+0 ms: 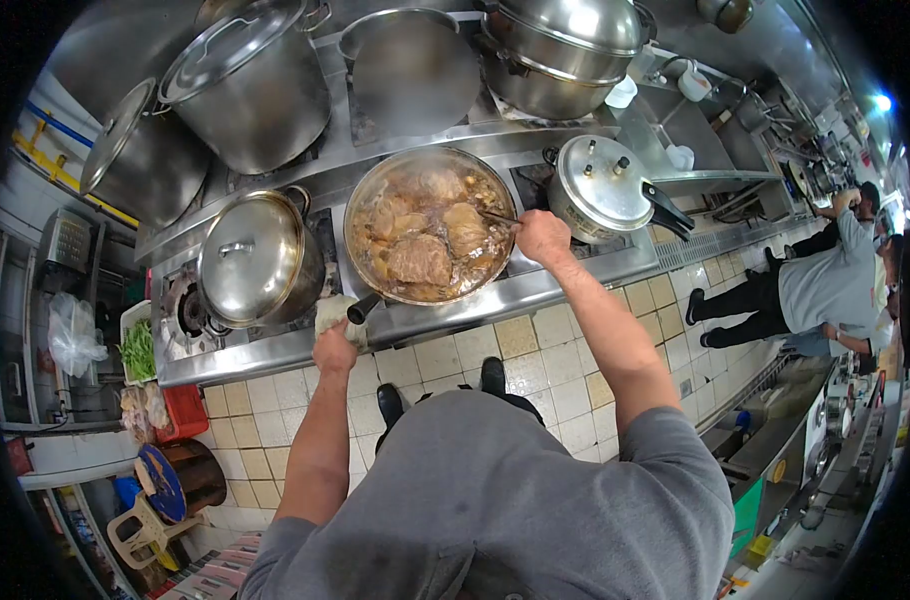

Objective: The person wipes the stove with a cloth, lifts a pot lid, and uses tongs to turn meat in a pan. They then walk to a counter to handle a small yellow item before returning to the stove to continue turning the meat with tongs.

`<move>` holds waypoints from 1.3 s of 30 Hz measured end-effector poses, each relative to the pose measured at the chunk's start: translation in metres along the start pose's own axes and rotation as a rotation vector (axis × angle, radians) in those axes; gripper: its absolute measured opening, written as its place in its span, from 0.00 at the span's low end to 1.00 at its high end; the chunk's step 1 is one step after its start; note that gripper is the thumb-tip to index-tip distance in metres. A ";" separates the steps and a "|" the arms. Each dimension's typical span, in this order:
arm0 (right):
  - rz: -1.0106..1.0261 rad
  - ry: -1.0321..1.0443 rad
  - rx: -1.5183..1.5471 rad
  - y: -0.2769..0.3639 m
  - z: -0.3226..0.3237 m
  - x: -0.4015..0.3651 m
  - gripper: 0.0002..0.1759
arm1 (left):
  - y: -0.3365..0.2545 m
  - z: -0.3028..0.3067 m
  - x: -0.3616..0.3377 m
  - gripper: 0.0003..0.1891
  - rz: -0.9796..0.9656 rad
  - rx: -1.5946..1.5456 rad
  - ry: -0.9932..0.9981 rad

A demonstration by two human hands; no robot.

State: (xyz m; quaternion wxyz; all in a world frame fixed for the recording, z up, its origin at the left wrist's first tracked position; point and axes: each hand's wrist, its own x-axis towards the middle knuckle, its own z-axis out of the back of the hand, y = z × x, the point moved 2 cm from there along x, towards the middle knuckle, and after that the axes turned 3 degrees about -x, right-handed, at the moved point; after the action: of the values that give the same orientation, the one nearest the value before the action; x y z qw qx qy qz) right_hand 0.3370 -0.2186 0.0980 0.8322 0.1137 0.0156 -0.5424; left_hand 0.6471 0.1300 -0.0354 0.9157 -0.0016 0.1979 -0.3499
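A wide pan (347, 225) on the stove holds large chunks of meat (421, 260) in brown, bubbling liquid. Its black handle (364, 307) points toward me at the front left. My left hand (333, 352) is closed on a pale cloth (332, 314), right beside that handle. At the pan's right rim, my right hand (542, 238) grips a thin dark utensil (497, 217); its far end reaches in among the meat, and I cannot tell its kind.
A lidded pot (255, 255) stands left of the pan, a pressure cooker (605, 185) right of it. Tall stockpots (255, 100) and a stacked steamer (565, 60) line the back. People (825, 285) stand far right. A red crate (183, 410) sits at lower left.
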 end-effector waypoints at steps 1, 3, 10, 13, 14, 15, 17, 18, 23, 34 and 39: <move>-0.004 -0.006 -0.007 0.002 0.000 -0.003 0.16 | 0.000 0.000 0.000 0.32 0.010 -0.005 0.008; -0.024 -0.014 -0.005 0.004 0.004 -0.010 0.15 | 0.000 0.001 -0.004 0.32 -0.001 -0.028 -0.010; -0.004 -0.155 0.090 0.002 0.026 -0.051 0.14 | 0.014 -0.015 0.000 0.40 -0.147 -0.184 -0.104; 0.022 -0.244 0.128 -0.002 0.036 -0.072 0.13 | 0.015 -0.003 -0.017 0.43 -0.179 -0.446 -0.166; 0.020 -0.244 0.131 -0.003 0.039 -0.078 0.13 | 0.019 -0.004 -0.023 0.43 -0.180 -0.442 -0.166; 0.000 -0.248 0.137 -0.007 0.042 -0.083 0.13 | 0.023 -0.002 -0.030 0.43 -0.272 -0.471 -0.279; -0.020 -0.249 0.143 -0.015 0.043 -0.087 0.13 | 0.021 0.008 -0.041 0.43 -0.365 -0.498 -0.390; -0.028 -0.222 0.124 -0.019 0.040 -0.088 0.13 | 0.013 0.023 -0.051 0.42 -0.303 -0.612 -0.385; 0.002 -0.078 0.024 -0.007 0.031 -0.080 0.13 | -0.027 0.053 -0.059 0.35 -0.146 -0.897 -0.351; 0.015 0.013 -0.029 0.043 0.010 -0.063 0.15 | -0.054 0.089 -0.076 0.31 -0.136 -0.537 -0.372; 0.084 -0.034 -0.024 0.042 0.000 -0.052 0.15 | -0.053 0.086 -0.076 0.31 -0.123 -0.586 -0.361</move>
State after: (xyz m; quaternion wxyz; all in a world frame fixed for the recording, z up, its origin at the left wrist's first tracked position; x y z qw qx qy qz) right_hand 0.3543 -0.1558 0.1126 0.8557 0.0950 0.0030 -0.5087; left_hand 0.5927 0.1271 0.0786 0.8736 -0.3383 0.1243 -0.3269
